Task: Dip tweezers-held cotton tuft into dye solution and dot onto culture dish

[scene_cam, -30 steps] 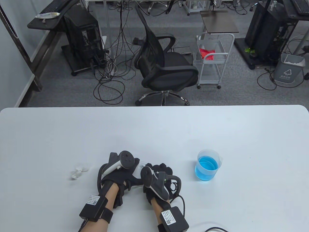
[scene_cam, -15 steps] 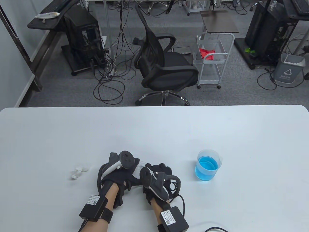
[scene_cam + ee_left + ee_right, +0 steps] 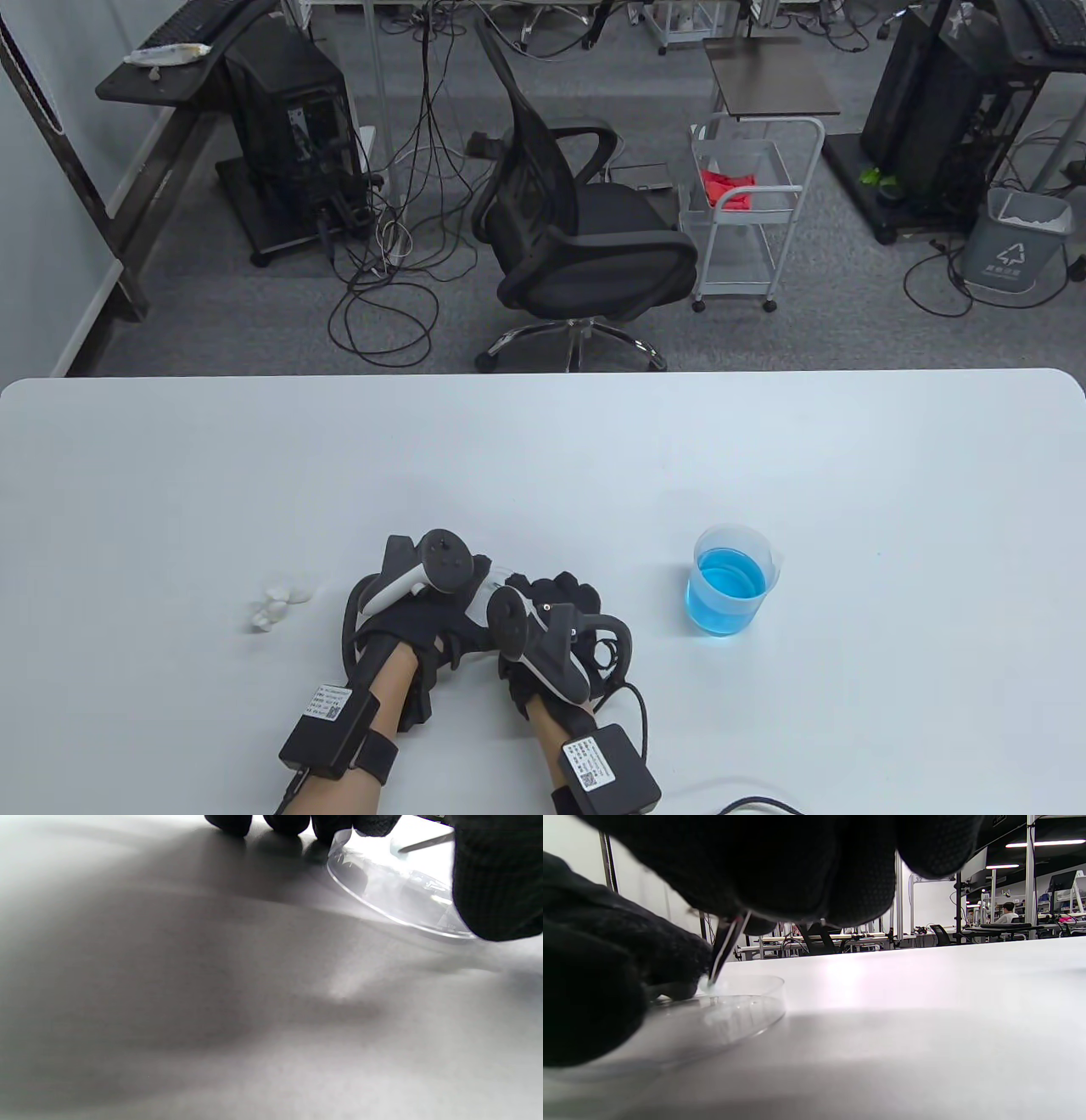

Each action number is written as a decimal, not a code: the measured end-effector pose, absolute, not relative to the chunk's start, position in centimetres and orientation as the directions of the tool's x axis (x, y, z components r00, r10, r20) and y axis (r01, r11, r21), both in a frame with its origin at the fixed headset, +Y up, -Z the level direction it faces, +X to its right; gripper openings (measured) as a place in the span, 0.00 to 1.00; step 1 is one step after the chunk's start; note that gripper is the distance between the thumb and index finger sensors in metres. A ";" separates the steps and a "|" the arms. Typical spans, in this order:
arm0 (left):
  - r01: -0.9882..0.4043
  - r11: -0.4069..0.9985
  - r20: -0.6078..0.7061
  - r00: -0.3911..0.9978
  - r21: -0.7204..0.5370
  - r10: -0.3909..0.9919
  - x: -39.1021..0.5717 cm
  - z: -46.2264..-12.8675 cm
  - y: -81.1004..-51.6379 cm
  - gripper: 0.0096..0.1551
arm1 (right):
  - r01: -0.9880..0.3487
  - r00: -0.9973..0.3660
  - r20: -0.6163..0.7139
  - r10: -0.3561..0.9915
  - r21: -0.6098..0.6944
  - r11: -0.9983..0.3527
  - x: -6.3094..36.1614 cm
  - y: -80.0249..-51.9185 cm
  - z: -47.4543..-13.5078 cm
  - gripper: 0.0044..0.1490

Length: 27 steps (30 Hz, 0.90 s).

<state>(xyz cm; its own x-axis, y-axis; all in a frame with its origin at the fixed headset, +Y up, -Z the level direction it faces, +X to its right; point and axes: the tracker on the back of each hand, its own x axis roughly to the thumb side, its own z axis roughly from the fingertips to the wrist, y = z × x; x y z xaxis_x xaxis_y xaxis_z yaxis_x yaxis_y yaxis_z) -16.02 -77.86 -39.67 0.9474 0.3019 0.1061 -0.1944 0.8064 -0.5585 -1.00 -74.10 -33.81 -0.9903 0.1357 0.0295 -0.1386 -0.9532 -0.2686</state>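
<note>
A clear culture dish (image 3: 398,895) lies on the white table between my hands; in the table view only a sliver of it (image 3: 499,582) shows. My left hand (image 3: 424,594) holds its rim with fingers (image 3: 288,821) and thumb. My right hand (image 3: 556,598) pinches metal tweezers (image 3: 724,942), which point down into the dish (image 3: 721,1018). Their tip holds a small pale cotton tuft (image 3: 706,984) at the dish floor. A beaker of blue dye (image 3: 730,586) stands to the right of my hands. Several spare white cotton tufts (image 3: 276,603) lie to the left.
The table's far edge (image 3: 543,373) runs across the middle of the table view, with an office chair (image 3: 577,229) on the floor beyond it. A black cable (image 3: 755,802) lies at the near right edge of the table.
My right hand has shifted slightly left, closer to the left hand over the dish. The left hand, beaker and spare cotton have not moved.
</note>
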 end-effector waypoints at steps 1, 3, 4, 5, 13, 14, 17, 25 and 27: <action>-0.194 0.806 0.106 0.947 -0.558 0.302 -16.0 -39.7 -77.9 0.61 | -0.138 -0.990 0.030 0.134 -0.266 -0.954 -1.1 -74.1 -33.8 0.20; -0.194 0.806 0.106 0.947 -0.558 0.302 -16.0 -39.7 -77.9 0.61 | -0.134 -0.991 0.029 0.131 -0.262 -0.956 -1.2 -74.2 -33.9 0.20; -0.194 0.806 0.106 0.947 -0.558 0.302 -16.0 -39.7 -77.9 0.61 | -0.127 -0.992 0.027 0.125 -0.257 -0.958 -1.3 -74.4 -34.0 0.20; -0.194 0.806 0.106 0.947 -0.558 0.302 -16.0 -39.7 -77.9 0.61 | -0.120 -0.993 0.024 0.118 -0.251 -0.960 -1.3 -74.4 -34.1 0.20; -0.194 0.807 0.106 0.948 -0.558 0.301 -16.0 -39.7 -77.9 0.61 | -0.145 -0.989 0.012 0.147 -0.263 -0.954 -1.0 -74.3 -34.1 0.20; -0.194 0.807 0.106 0.948 -0.558 0.301 -16.0 -39.7 -77.9 0.61 | -0.148 -0.989 0.010 0.150 -0.269 -0.952 -0.9 -74.2 -34.2 0.20; -0.193 0.807 0.106 0.948 -0.558 0.300 -16.0 -39.7 -77.9 0.61 | -0.144 -0.989 0.003 0.148 -0.266 -0.953 -0.8 -74.4 -34.3 0.20; -0.193 0.807 0.106 0.948 -0.558 0.300 -16.0 -39.7 -77.9 0.61 | -0.133 -0.991 0.004 0.137 -0.256 -0.957 -1.0 -74.6 -34.6 0.20; -0.193 0.807 0.106 0.948 -0.558 0.300 -16.0 -39.7 -77.9 0.61 | -0.137 -0.990 0.007 0.141 -0.263 -0.955 -1.0 -74.6 -34.6 0.20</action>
